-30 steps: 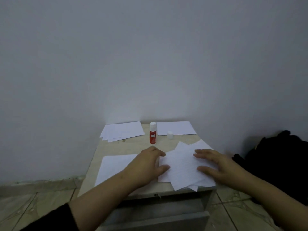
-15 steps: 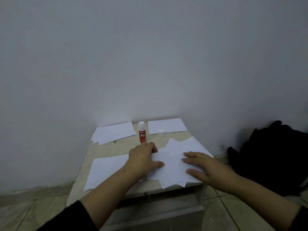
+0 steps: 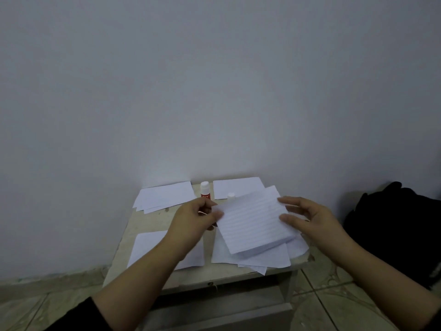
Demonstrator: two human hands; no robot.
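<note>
Glue stick and cap just behind held sheet; tabletop bare centre-left

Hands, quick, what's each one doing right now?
Left hand: closed, pinching the lined paper by its left edge.
Right hand: open, fingers fairly straight, touching the paper's right edge.
</note>
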